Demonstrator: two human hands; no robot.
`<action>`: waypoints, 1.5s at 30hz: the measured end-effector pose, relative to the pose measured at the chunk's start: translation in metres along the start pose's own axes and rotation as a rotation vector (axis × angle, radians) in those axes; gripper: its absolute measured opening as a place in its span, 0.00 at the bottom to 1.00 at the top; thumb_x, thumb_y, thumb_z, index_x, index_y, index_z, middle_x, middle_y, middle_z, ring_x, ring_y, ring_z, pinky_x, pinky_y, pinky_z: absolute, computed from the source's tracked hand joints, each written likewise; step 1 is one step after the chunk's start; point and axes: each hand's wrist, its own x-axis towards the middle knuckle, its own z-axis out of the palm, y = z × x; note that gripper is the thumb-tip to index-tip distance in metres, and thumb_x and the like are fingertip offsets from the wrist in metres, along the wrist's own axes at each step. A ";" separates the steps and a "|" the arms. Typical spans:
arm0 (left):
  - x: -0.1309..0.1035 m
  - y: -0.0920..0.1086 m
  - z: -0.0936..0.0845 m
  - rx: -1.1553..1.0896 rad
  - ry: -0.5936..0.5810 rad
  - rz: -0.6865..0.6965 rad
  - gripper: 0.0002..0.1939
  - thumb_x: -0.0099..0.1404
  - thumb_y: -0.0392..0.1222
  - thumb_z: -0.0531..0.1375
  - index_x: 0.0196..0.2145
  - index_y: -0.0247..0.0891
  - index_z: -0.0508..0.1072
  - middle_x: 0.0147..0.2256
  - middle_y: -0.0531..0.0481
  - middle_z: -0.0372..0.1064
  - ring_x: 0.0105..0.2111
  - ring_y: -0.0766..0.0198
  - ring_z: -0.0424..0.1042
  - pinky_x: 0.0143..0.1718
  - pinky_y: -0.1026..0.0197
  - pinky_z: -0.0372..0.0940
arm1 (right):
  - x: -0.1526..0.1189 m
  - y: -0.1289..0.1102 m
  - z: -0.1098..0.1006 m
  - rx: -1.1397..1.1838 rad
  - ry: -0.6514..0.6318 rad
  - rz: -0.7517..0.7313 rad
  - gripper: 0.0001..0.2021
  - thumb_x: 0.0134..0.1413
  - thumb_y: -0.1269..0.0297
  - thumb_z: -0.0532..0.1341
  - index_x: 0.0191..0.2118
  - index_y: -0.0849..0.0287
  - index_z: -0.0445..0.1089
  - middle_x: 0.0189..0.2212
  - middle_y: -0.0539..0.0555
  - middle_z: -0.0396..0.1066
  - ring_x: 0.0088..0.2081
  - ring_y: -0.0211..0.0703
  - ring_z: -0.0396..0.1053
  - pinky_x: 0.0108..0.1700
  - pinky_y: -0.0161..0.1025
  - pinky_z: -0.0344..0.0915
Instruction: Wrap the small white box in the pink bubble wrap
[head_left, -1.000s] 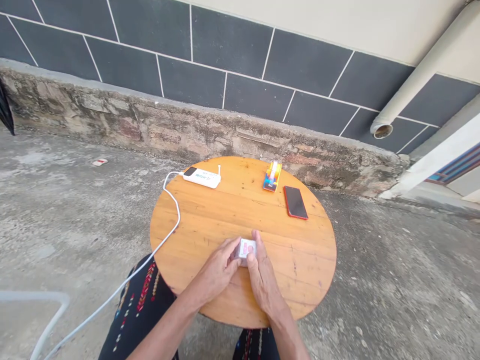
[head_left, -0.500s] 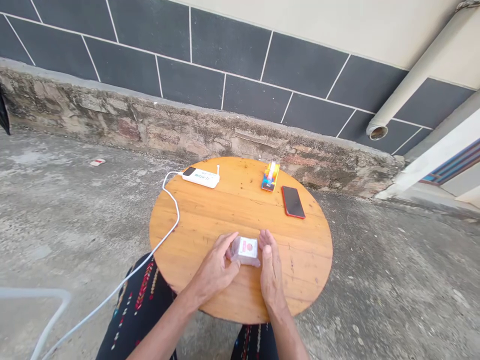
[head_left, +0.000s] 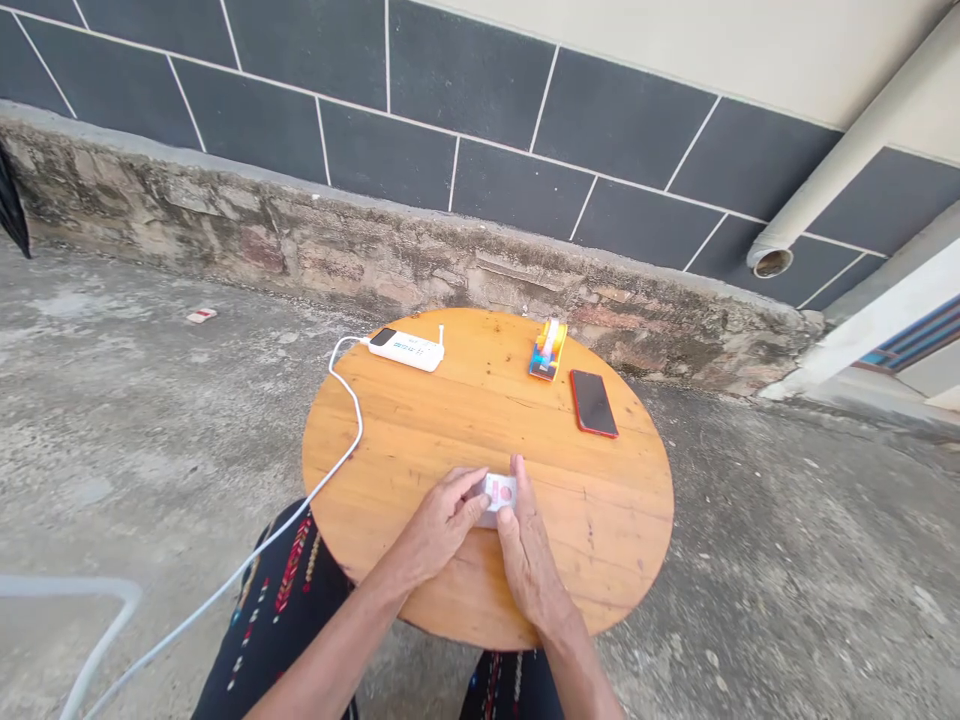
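Observation:
A small box-like packet (head_left: 500, 489) lies on the near half of the round wooden table (head_left: 480, 425). It has a white label with red print on top and looks wrapped in clear plastic. My left hand (head_left: 444, 520) closes round its left end, the thumb resting over the top. Against the right end presses my right hand (head_left: 527, 545), its fingers straight along the side and its thumb at the near corner. Both ends of the packet are hidden by my hands.
A white power strip (head_left: 407, 349) with a white cable (head_left: 358, 425) sits at the table's back left. At the back right stand a yellow and blue tape dispenser (head_left: 548, 350) and a red-edged phone (head_left: 595, 404). A tiled wall (head_left: 487, 100) rises beyond.
My right hand has moved left from beside the packet to press against its right end. My left thumb has come over the packet's top. The view has shifted slightly.

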 end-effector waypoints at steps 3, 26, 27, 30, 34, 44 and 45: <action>0.002 -0.003 -0.001 -0.017 -0.028 0.016 0.18 0.66 0.41 0.53 0.52 0.39 0.69 0.47 0.45 0.68 0.48 0.58 0.67 0.52 0.53 0.61 | 0.000 -0.001 0.001 0.015 0.003 0.005 0.31 0.65 0.51 0.47 0.68 0.55 0.36 0.67 0.50 0.33 0.66 0.44 0.35 0.67 0.48 0.35; -0.012 -0.010 0.009 0.000 0.183 0.041 0.17 0.62 0.38 0.56 0.50 0.37 0.67 0.45 0.45 0.62 0.31 0.67 0.65 0.30 0.63 0.65 | 0.003 0.008 -0.029 0.265 0.349 0.042 0.14 0.57 0.56 0.58 0.45 0.57 0.71 0.50 0.56 0.69 0.56 0.51 0.61 0.61 0.53 0.50; -0.012 -0.010 0.009 0.007 0.185 0.040 0.17 0.61 0.38 0.56 0.50 0.37 0.67 0.45 0.45 0.62 0.31 0.67 0.65 0.30 0.63 0.65 | 0.003 0.009 -0.031 0.260 0.345 0.045 0.14 0.57 0.55 0.58 0.45 0.57 0.71 0.50 0.56 0.69 0.55 0.52 0.61 0.61 0.53 0.50; -0.012 -0.008 0.009 0.032 0.180 0.038 0.18 0.61 0.38 0.56 0.50 0.39 0.68 0.46 0.45 0.62 0.30 0.67 0.65 0.29 0.63 0.65 | 0.002 0.012 -0.031 0.256 0.351 0.066 0.15 0.57 0.54 0.59 0.44 0.57 0.71 0.49 0.57 0.69 0.55 0.53 0.62 0.61 0.54 0.51; -0.012 -0.006 0.008 0.035 0.166 0.037 0.19 0.60 0.38 0.56 0.50 0.38 0.68 0.46 0.45 0.63 0.31 0.67 0.66 0.30 0.63 0.66 | 0.002 0.010 -0.020 0.275 0.380 0.119 0.20 0.60 0.50 0.54 0.52 0.55 0.67 0.55 0.55 0.65 0.58 0.52 0.59 0.61 0.53 0.52; -0.008 -0.008 0.007 0.015 0.129 0.025 0.18 0.63 0.39 0.55 0.51 0.39 0.67 0.42 0.47 0.66 0.33 0.65 0.66 0.34 0.62 0.65 | 0.014 -0.009 0.013 0.399 0.265 0.158 0.28 0.63 0.44 0.45 0.63 0.54 0.53 0.64 0.51 0.49 0.64 0.45 0.46 0.65 0.48 0.44; -0.008 -0.008 0.007 0.011 0.115 0.018 0.19 0.63 0.39 0.56 0.52 0.39 0.67 0.42 0.47 0.67 0.33 0.65 0.66 0.35 0.62 0.65 | 0.013 -0.010 0.016 0.390 0.255 0.158 0.29 0.63 0.44 0.44 0.63 0.54 0.52 0.64 0.51 0.48 0.64 0.45 0.45 0.65 0.48 0.43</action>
